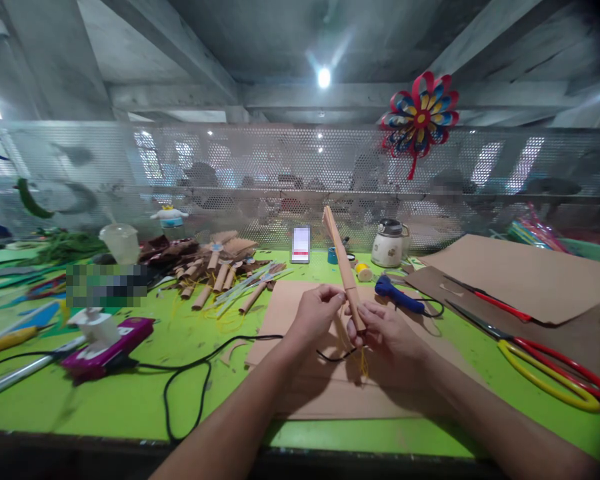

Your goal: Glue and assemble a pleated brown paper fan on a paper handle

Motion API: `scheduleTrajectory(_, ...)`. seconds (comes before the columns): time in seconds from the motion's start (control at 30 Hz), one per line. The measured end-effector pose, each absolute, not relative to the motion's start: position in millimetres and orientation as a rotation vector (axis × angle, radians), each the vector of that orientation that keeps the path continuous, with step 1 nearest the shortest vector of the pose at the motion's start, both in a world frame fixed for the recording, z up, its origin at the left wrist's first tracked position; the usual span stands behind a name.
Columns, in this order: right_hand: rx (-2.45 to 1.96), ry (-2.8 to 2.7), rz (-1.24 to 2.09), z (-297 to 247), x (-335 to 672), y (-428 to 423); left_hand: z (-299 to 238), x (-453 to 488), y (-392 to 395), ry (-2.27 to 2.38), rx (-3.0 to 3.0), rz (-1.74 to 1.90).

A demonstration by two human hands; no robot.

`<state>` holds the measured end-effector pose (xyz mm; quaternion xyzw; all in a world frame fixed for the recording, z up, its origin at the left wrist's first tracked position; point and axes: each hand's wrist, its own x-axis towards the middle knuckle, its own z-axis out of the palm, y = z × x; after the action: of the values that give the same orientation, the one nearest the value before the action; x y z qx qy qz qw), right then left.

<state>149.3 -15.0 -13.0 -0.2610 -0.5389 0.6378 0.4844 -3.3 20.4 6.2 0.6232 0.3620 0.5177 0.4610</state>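
Most of the frame's lower half is filled by the green counter (120, 410), on which a brown sheet (283, 307) is laid at centre. Bare forearms (240, 413) are reached inward from the bottom edge and angled together over the sheet, right of the middle. The left hand (320, 310) is held with fingers curled beside the tube (347, 273); whether anything is pinched there cannot be told. By the right hand (387, 327), the tube's lower end is pinched between thumb and fingers. On the purple power strip (123, 343), at lower left, white marks are too small to be read. The tube is tilted, its top leaned toward upper left; slim, brown and paper-like, it is crossed by an edge below its middle. At centre, the phone (301, 241) is lit white with a red band. Below the tube, yellow threads (363, 363) are seen.
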Motion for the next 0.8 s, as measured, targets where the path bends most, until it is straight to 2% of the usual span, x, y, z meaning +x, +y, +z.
scheduleTrajectory(0.33,-0.660,-1.320,1.483,-17.3,150.6,-10.3,10.5,-4.7,18.8,0.927,1.567,1.283)
scheduleTrajectory(0.8,-0.939,-1.418,1.127,-13.9,143.2,-17.4,10.1,-2.7,16.6,0.921,1.684,1.196)
